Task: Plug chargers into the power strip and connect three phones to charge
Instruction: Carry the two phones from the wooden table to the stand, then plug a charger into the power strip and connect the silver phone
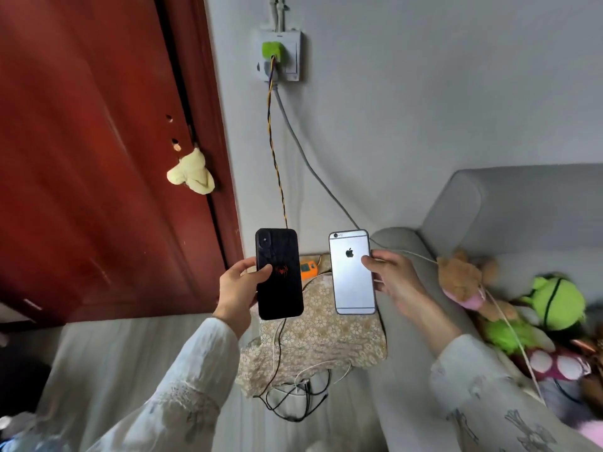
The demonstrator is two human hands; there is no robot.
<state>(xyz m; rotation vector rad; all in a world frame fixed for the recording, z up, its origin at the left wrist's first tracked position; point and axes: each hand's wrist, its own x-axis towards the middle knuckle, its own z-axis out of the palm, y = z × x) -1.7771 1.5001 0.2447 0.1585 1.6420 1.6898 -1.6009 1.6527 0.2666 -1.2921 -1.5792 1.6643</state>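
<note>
head | left hand [235, 290] grips black phone [279, 274] – right hand [391, 277] grips silver phone [352, 272] | grey wall [424, 93]

We hold a black phone [279, 274] in our left hand [235, 289] and a silver phone [352, 272] in our right hand [393, 275], backs facing us.

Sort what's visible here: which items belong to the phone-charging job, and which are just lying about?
Job:
- black phone, held in left hand
- silver phone, held in right hand
- green charger in the wall socket
- braided cable
- loose cables

Lying about:
- plush toys on the sofa
- floral cloth
- yellow cloth on the door
</note>
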